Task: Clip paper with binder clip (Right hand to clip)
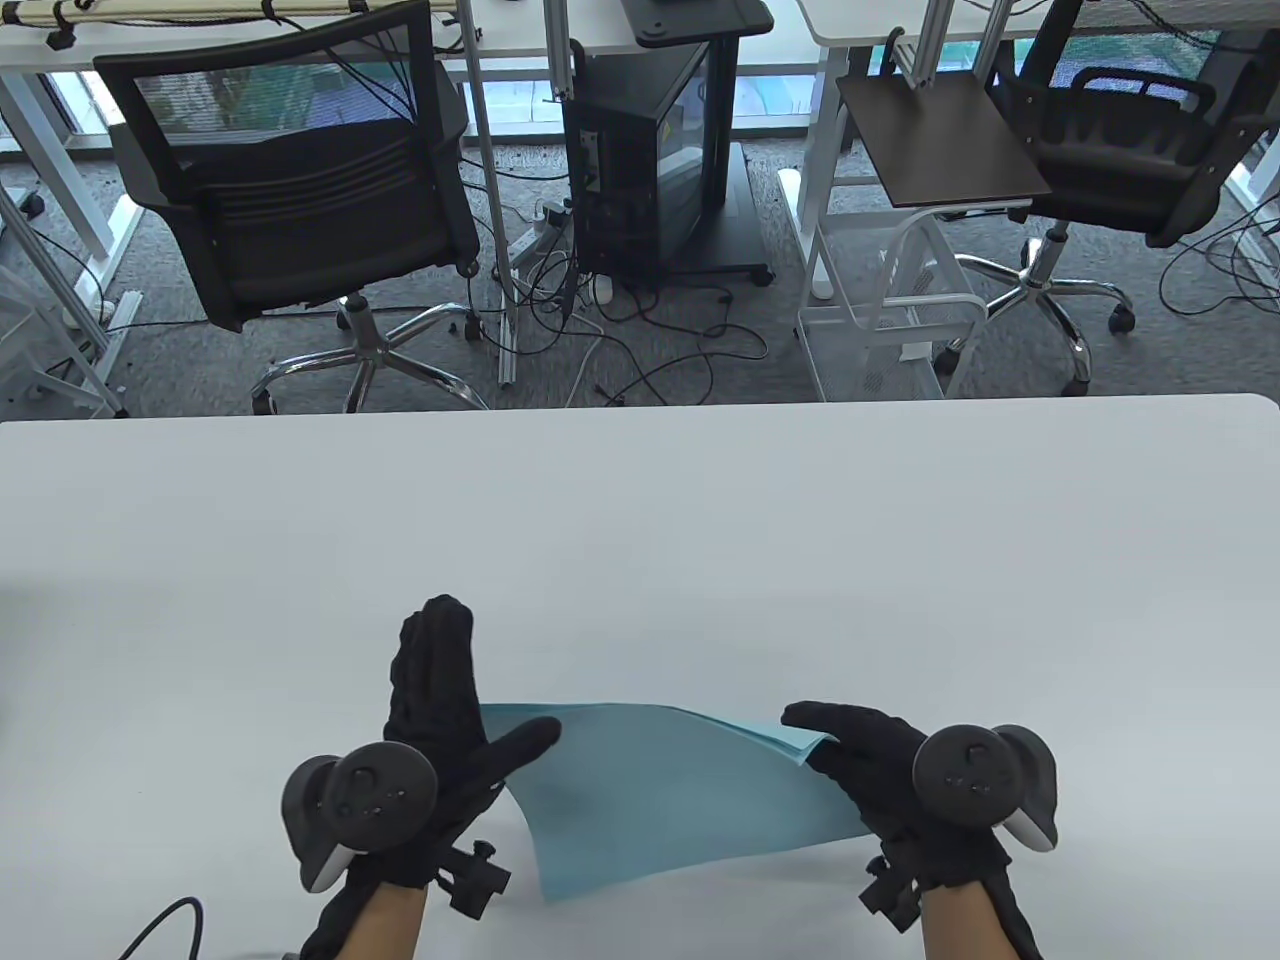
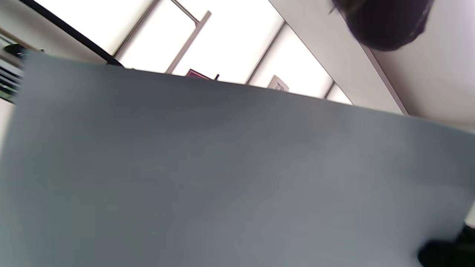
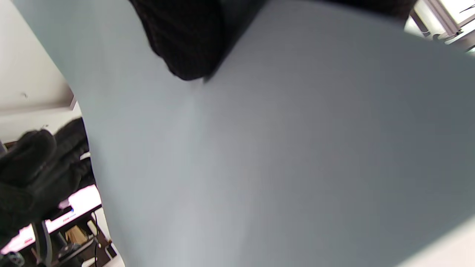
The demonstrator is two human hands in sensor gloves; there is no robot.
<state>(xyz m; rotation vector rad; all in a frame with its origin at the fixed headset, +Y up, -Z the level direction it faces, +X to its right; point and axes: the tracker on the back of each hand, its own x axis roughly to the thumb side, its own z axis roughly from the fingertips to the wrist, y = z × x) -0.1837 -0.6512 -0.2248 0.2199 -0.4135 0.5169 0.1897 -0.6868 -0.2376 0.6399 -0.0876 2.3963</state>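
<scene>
A few light blue paper sheets [image 1: 670,790] are held up above the white table [image 1: 640,520], sagging between my hands. My left hand [image 1: 480,715] holds the left edge, thumb on top and fingers stretched out behind. My right hand [image 1: 810,740] pinches the far right corner, where the sheet edges fan slightly. The paper's underside fills the left wrist view [image 2: 222,178] and the right wrist view [image 3: 297,148], where a gloved fingertip [image 3: 185,44] presses on it. No binder clip shows in any view.
The table's far edge [image 1: 640,400] runs across mid-frame, with office chairs [image 1: 300,200], a computer case [image 1: 640,160] and floor cables beyond it. A black cable [image 1: 165,925] lies at the near left corner.
</scene>
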